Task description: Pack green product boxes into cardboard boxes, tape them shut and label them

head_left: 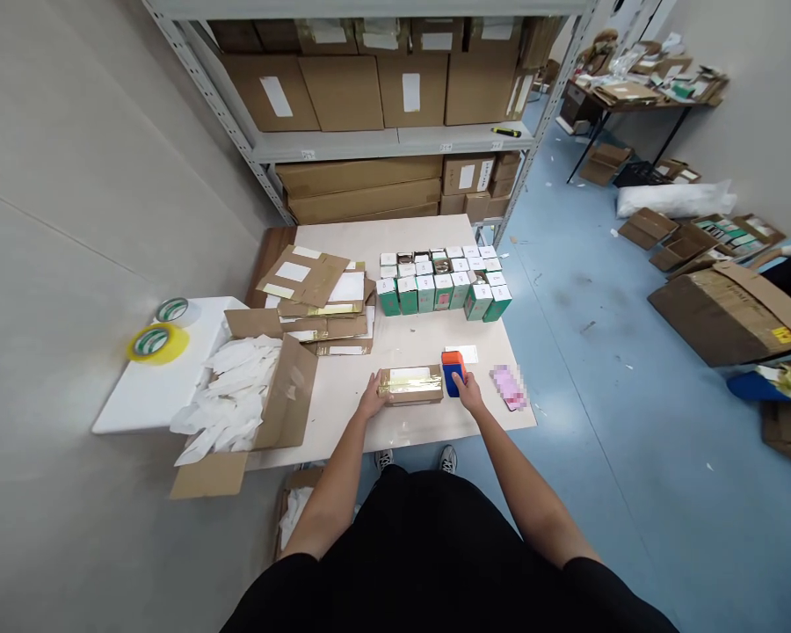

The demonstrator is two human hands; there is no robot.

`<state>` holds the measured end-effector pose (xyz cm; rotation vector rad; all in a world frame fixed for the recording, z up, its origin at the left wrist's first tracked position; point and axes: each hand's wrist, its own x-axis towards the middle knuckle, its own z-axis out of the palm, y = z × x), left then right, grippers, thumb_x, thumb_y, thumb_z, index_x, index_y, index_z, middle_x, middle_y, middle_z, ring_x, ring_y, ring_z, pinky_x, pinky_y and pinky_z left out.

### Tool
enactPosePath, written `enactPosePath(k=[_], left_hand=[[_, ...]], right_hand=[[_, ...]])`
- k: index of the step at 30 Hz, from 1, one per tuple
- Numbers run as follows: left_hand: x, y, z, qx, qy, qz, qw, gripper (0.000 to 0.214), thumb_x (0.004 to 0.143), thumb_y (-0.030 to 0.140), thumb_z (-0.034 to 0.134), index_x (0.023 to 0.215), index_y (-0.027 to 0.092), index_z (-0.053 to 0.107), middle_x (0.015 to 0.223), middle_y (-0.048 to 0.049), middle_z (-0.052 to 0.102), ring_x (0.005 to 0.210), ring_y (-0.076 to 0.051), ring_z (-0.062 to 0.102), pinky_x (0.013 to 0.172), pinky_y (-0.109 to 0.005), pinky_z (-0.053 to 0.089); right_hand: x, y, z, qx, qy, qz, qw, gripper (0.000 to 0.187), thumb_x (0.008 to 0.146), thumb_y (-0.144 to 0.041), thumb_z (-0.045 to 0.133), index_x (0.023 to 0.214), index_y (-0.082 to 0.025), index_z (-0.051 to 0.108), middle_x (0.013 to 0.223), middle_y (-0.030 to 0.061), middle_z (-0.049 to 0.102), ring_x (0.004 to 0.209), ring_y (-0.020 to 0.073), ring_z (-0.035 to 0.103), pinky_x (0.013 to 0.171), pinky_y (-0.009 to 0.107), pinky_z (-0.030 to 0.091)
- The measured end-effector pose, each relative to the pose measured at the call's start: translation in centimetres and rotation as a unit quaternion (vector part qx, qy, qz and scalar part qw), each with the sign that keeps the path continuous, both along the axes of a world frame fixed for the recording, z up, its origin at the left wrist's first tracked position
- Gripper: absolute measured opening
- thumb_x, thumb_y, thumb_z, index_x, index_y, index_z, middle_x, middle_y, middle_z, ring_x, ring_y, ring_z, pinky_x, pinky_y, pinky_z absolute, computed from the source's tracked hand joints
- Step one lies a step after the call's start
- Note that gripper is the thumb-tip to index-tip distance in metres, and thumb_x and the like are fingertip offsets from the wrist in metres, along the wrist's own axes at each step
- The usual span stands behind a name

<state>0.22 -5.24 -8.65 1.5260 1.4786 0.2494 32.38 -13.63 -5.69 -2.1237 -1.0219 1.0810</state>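
Observation:
A small cardboard box [410, 397] lies lengthwise near the table's front edge, with a white label and shiny yellowish tape along its top. My left hand [372, 397] grips its left end, fingers on the top and side. At the box's right end, my right hand [468, 392] is closed round a blue and orange handheld tool [453, 374], whose exact kind I cannot make out. Just behind the tool is a white paper slip [461, 353]. A pink, pixelated flat item [509, 387] lies to the right of my right hand.
Rows of white-and-green small boxes [435, 290] stand at the table's back right. Flattened cardboard [330, 303] is stacked at left, beside an open carton of white paper [237, 378]. Tape rolls [151, 341] rest on a white surface. Shelving [395, 139] with cartons rises behind.

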Motion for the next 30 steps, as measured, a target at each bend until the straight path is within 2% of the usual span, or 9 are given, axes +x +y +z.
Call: enactPosePath(k=[3, 5, 8, 11, 16, 18, 23, 26, 30], left_hand=[[0.5, -1.8, -0.8, -0.023, -0.038, 0.087, 0.995, 0.093, 0.089, 0.035, 0.073, 0.165, 0.021, 0.021, 0.158, -0.0138, 0.047, 0.141, -0.025, 0.052, 0.115, -0.033, 0.041], [0.7, -2.6, -0.9, -0.024, -0.049, 0.118, 0.992, 0.078, 0.092, 0.042, 0.068, 0.16, 0.02, 0.034, 0.151, -0.0135, 0.056, 0.135, -0.025, 0.058, 0.111, -0.033, 0.044], [0.5, -2.6, -0.3, -0.036, -0.051, 0.119, 0.991, 0.063, 0.092, 0.05, 0.066, 0.147, 0.022, 0.053, 0.139, -0.0106, 0.067, 0.125, -0.025, 0.065, 0.105, -0.032, 0.049], [-0.6, -1.2, 0.9, -0.063, -0.046, 0.12, 0.99, 0.069, 0.084, 0.053, 0.075, 0.143, 0.022, 0.057, 0.134, -0.0099, 0.07, 0.122, -0.026, 0.067, 0.101, -0.03, 0.05], [-1.7, 1.9, 1.8, -0.014, 0.019, 0.22, 0.975, 0.078, 0.085, 0.05, 0.075, 0.151, 0.015, 0.05, 0.15, -0.0155, 0.057, 0.132, -0.028, 0.059, 0.109, -0.032, 0.044], [-1.5, 2.3, 1.3, 0.002, 0.01, 0.204, 0.979, 0.076, 0.085, 0.045, 0.076, 0.151, 0.019, 0.05, 0.153, -0.0131, 0.054, 0.133, -0.028, 0.058, 0.109, -0.033, 0.044], [-0.5, 0.7, -1.6, -0.021, -0.049, 0.081, 0.995, 0.093, 0.074, 0.024, 0.082, 0.157, 0.02, 0.042, 0.155, -0.0125, 0.052, 0.139, -0.031, 0.052, 0.112, -0.035, 0.042], [-0.3, -0.3, -3.1, -0.007, -0.055, 0.071, 0.996, 0.097, 0.074, 0.021, 0.08, 0.16, 0.021, 0.036, 0.162, -0.0131, 0.042, 0.143, -0.031, 0.047, 0.115, -0.036, 0.038], [-0.8, -0.4, -3.9, -0.017, -0.08, 0.057, 0.995, 0.098, 0.074, 0.02, 0.08, 0.16, 0.023, 0.035, 0.164, -0.0122, 0.039, 0.146, -0.03, 0.044, 0.117, -0.035, 0.036]], right_hand=[[-1.6, -0.2, -1.5, -0.005, 0.039, 0.004, 0.999, 0.046, 0.093, -0.07, 0.04, 0.095, -0.025, 0.048, 0.089, 0.0015, 0.065, 0.086, 0.021, 0.063, 0.073, 0.027, 0.047], [-2.1, -0.1, -2.0, -0.004, 0.044, -0.007, 0.999, 0.047, 0.091, -0.072, 0.04, 0.093, -0.025, 0.046, 0.087, 0.0008, 0.064, 0.084, 0.0208, 0.062, 0.071, 0.027, 0.047], [-2.1, 0.9, -1.7, 0.001, 0.043, -0.025, 0.999, 0.048, 0.089, -0.074, 0.043, 0.091, -0.026, 0.046, 0.084, 0.0006, 0.065, 0.082, 0.0212, 0.062, 0.069, 0.027, 0.046], [-2.0, 3.1, -0.6, 0.015, 0.052, -0.037, 0.998, 0.048, 0.087, -0.074, 0.047, 0.087, -0.026, 0.047, 0.083, 0.0013, 0.067, 0.08, 0.022, 0.063, 0.068, 0.028, 0.046], [-2.6, 6.6, 1.0, -0.002, -0.012, -0.057, 0.998, 0.041, 0.087, -0.066, 0.055, 0.082, -0.027, 0.043, 0.08, 0.0042, 0.066, 0.076, 0.0246, 0.061, 0.065, 0.031, 0.042], [-2.9, 6.8, 1.0, -0.005, -0.029, -0.06, 0.998, 0.04, 0.089, -0.065, 0.053, 0.082, -0.027, 0.041, 0.081, 0.0055, 0.065, 0.076, 0.0254, 0.061, 0.064, 0.032, 0.042], [-3.3, 4.4, -0.6, -0.012, -0.028, -0.056, 0.998, 0.042, 0.087, -0.067, 0.053, 0.081, -0.028, 0.041, 0.08, 0.0046, 0.065, 0.076, 0.0255, 0.062, 0.065, 0.032, 0.042], [-3.6, 3.0, -1.8, -0.012, -0.008, -0.065, 0.998, 0.043, 0.086, -0.068, 0.053, 0.081, -0.028, 0.04, 0.079, 0.0033, 0.065, 0.075, 0.0246, 0.062, 0.065, 0.032, 0.043], [-4.6, 2.5, -3.0, -0.004, 0.01, -0.071, 0.997, 0.045, 0.083, -0.07, 0.054, 0.079, -0.028, 0.04, 0.076, 0.0012, 0.063, 0.073, 0.0227, 0.06, 0.065, 0.031, 0.045]])
